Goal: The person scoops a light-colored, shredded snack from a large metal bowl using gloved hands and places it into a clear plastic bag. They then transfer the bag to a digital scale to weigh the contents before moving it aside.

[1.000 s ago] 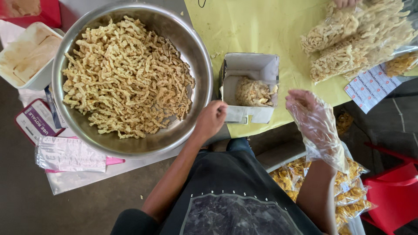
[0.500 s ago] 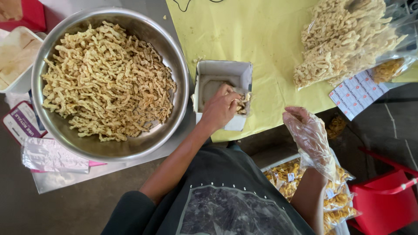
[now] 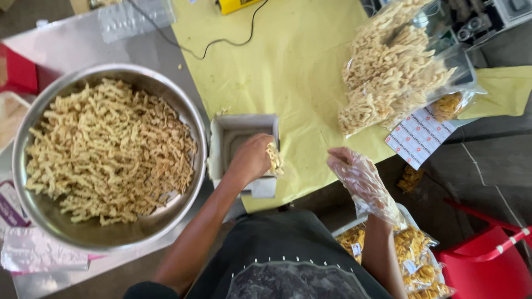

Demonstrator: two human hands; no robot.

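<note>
**Snack strands lifted from the small box**

Strands of fried snack [image 3: 274,159], pale tan, twisted and rough-surfaced, sit pinched in the left hand [image 3: 252,160], whose fingers are curled closed around the clump. The clump lies at the right side of that hand, over the near right corner of a small grey cardboard box [image 3: 235,130]. The box is square, open-topped and stiff-walled; it stands on the yellow cloth [image 3: 293,72] that covers the tabletop, just beside the rim of the metal bowl [image 3: 194,119]. The left forearm runs diagonally from the lower left up to the box, so the left hand is plainly the nearer one to both box and clump. The right hand [image 3: 360,177] hangs apart to the right, off the cloth's edge, fingers loosely curled and holding nothing; it wears a thin, crinkled, clear plastic glove. The bowl, wide, round and shiny, is heaped with the same tangled strands. Farther right, clear bags of packed snack [image 3: 388,77] lie on the cloth, with small printed sachets [image 3: 418,135] beside them. Below the right arm lie bags of yellow chips [image 3: 410,254], and a red plastic chair [image 3: 487,254] stands at the corner.
</note>
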